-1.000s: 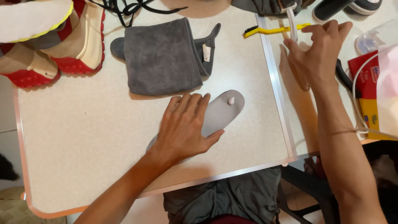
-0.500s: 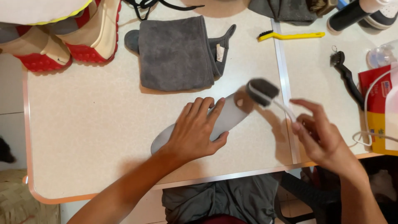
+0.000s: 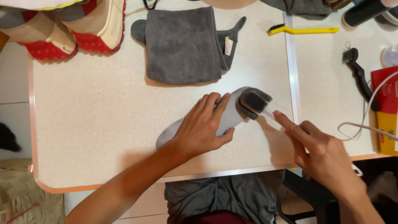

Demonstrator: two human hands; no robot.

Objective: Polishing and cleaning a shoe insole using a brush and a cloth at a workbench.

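Insole [image 3: 226,118] flat on the white table [image 3: 95,124], pinned by one hand and brushed by the other.

From the head camera: the left hand [image 3: 203,128] lies palm down on the grey insole, fingers spread and pressing it to the table. The right hand [image 3: 323,155] pinches the clear handle of a dark brush [image 3: 253,103], its bristles on the insole's far end. A folded grey cloth [image 3: 182,43] lies beyond, red-soled shoes [image 3: 58,29] at the far left corner, and a yellow brush [image 3: 302,30] and a black brush [image 3: 358,70] off to the right.

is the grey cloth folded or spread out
Folded. The grey cloth lies on the table as a thick rectangle, with a doubled layer and a tag showing along its right edge.
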